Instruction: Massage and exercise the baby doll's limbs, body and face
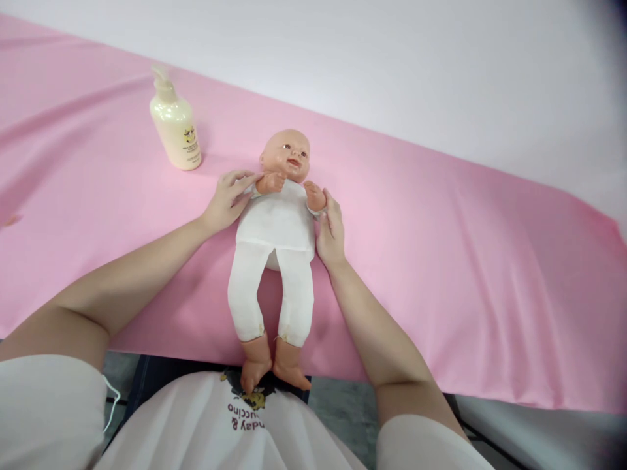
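Note:
A baby doll (277,219) lies on its back on a pink cloth, its head away from me and its feet reaching past the near edge. It has a bald head and a white cloth body and legs; both its forearms are raised by the chest. My left hand (231,199) holds the doll's arm on the left, fingers along the sleeve near the wrist and thumb below. On the other side, my right hand (333,230) is around the other arm, fingers partly hidden behind the small hand and thumb against the sleeve.
A cream pump bottle (177,130) stands upright at the back left, apart from my hands. The pink cloth (401,248) covers the table and has folds at both sides. Beyond its far edge is a white surface (392,72). My shirt (220,431) is close to the near edge.

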